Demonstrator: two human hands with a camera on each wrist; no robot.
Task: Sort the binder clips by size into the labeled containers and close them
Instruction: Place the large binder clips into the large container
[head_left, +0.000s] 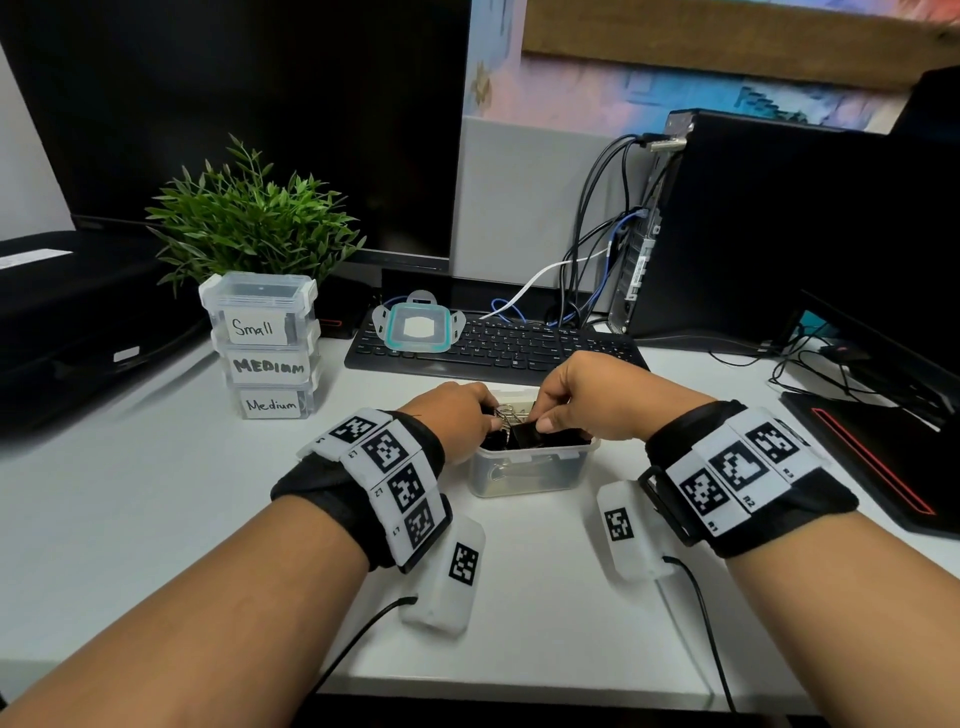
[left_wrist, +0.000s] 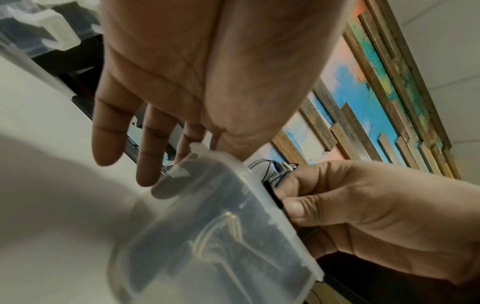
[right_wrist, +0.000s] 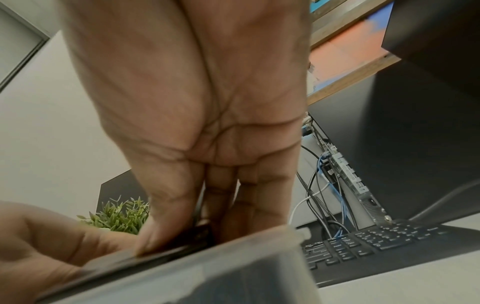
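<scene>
We see the open clear plastic container (head_left: 530, 470) in the middle of the white worktop (head_left: 130, 499), with black binder clips (head_left: 540, 436) in it. Behind it lies the black keyboard (head_left: 519, 345), and a teal-rimmed square lid (head_left: 418, 327) rests on its left end. To the left, three clear labelled boxes (head_left: 267, 345) are stacked, before the green potted plant (head_left: 249, 218).

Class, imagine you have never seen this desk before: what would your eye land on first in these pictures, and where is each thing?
First, the two hands meeting over the open clear container at the desk's middle: the right hand pinches a large black binder clip at its rim, while the left hand reaches in beside it. Next, the stack of three closed labelled containers at the left, before a green plant. A teal-rimmed lid lies on the keyboard behind.
</scene>
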